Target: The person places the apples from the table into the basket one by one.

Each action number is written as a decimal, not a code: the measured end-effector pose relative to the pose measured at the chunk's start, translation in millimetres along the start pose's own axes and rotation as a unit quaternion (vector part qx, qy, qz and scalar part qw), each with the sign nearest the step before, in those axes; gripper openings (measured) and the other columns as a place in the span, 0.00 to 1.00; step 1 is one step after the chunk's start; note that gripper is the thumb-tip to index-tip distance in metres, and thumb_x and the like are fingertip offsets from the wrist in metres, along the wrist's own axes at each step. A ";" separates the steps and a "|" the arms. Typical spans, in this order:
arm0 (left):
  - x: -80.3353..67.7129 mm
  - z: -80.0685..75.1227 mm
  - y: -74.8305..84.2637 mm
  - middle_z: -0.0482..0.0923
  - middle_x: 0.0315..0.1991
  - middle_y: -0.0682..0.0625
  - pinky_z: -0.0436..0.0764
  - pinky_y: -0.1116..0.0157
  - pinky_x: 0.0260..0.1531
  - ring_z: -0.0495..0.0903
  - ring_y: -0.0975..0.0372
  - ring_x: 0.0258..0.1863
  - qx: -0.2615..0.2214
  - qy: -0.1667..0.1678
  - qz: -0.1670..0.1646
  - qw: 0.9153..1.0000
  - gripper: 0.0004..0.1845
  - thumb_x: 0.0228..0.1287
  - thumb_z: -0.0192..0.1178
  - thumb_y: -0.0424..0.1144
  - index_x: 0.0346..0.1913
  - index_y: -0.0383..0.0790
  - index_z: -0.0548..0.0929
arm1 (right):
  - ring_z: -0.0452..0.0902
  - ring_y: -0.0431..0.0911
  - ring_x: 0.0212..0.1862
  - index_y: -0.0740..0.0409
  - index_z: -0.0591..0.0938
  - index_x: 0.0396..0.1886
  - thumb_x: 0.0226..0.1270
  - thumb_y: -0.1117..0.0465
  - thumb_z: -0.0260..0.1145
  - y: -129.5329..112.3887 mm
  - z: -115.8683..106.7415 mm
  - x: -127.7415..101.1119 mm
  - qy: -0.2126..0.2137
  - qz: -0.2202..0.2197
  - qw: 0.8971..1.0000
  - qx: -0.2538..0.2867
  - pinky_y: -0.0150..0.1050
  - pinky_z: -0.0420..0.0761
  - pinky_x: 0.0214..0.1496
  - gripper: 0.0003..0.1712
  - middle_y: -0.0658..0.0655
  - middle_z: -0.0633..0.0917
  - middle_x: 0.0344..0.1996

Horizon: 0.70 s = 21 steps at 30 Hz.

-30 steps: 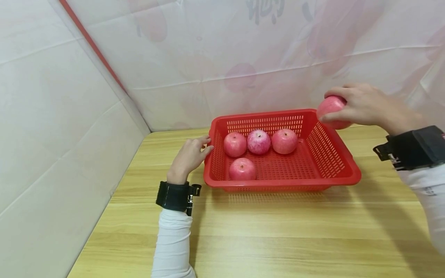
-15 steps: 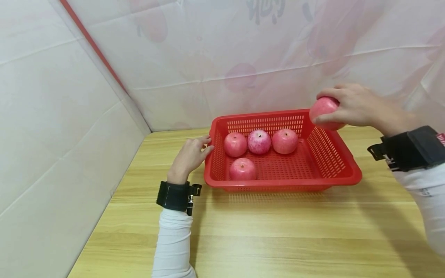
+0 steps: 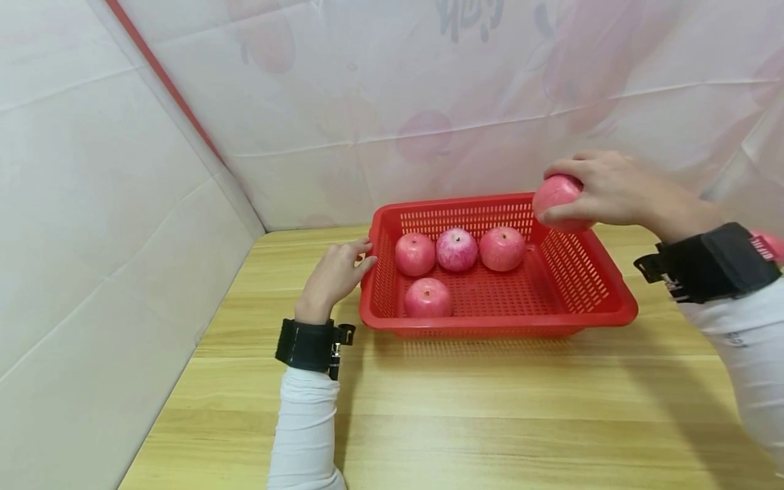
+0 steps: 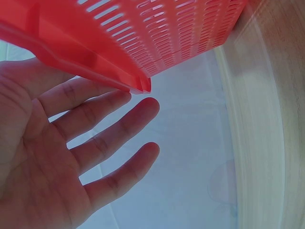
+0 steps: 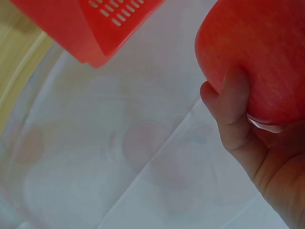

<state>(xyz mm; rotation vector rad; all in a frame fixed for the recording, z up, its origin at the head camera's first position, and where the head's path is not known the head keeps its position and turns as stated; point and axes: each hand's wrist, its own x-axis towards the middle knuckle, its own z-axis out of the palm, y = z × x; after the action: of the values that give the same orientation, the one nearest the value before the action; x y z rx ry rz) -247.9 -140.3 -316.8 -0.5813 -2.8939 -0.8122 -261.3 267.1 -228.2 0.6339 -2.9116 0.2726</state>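
A red slotted plastic basket stands on the wooden table and holds several pink-red apples. My right hand grips another apple in the air over the basket's far right corner; the right wrist view shows my thumb across that apple with the basket's corner nearby. My left hand rests with straight fingers against the basket's left rim, holding nothing.
White sheeting with faint pink prints forms walls close on the left and behind the basket. A red pole runs up the left corner. Bare wooden tabletop lies in front of the basket.
My right hand has carried the apple leftward, from beyond the basket's right edge to above its far right corner. The left hand and basket have stayed put.
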 end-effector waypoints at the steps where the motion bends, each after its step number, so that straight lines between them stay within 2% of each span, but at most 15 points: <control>1: 0.1 0.0 0.0 0.83 0.56 0.38 0.83 0.63 0.36 0.84 0.55 0.36 0.000 0.000 0.000 1.000 0.22 0.73 0.62 0.35 0.66 0.32 0.78 | 0.74 0.65 0.46 0.60 0.78 0.61 0.58 0.42 0.73 -1.0 0.0 0.5 0.000 0.000 1.000 0.002 0.62 0.78 0.40 0.38 0.70 0.77 0.49; 6: -0.1 0.0 0.3 0.82 0.57 0.38 0.85 0.61 0.40 0.85 0.53 0.42 -0.003 0.001 0.001 1.000 0.22 0.73 0.62 0.35 0.66 0.31 0.78 | 0.74 0.64 0.48 0.59 0.78 0.61 0.57 0.41 0.73 -6.9 0.5 2.9 -0.002 -0.004 1.000 0.009 0.62 0.78 0.41 0.38 0.69 0.77 0.50; 16: -0.4 0.6 0.0 0.81 0.58 0.37 0.84 0.61 0.39 0.85 0.52 0.41 -0.001 0.000 -0.002 1.000 0.22 0.73 0.62 0.35 0.66 0.31 0.78 | 0.74 0.63 0.47 0.57 0.80 0.60 0.55 0.43 0.75 -17.0 4.6 5.9 -0.004 -0.018 1.000 0.019 0.59 0.78 0.39 0.36 0.67 0.78 0.48; 21: -0.2 -0.6 -0.6 0.79 0.61 0.37 0.85 0.60 0.43 0.85 0.50 0.48 0.000 0.000 0.001 1.000 0.21 0.73 0.61 0.35 0.65 0.30 0.79 | 0.74 0.62 0.47 0.56 0.80 0.58 0.54 0.44 0.75 -21.6 6.0 7.1 -0.004 -0.025 0.999 0.027 0.58 0.77 0.39 0.35 0.67 0.79 0.48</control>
<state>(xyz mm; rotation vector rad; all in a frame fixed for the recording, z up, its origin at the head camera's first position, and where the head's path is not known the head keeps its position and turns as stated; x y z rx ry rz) -247.9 -141.1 -316.6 -0.5845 -2.8923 -0.8121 -259.2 243.7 -229.7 0.7177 -2.9001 0.3453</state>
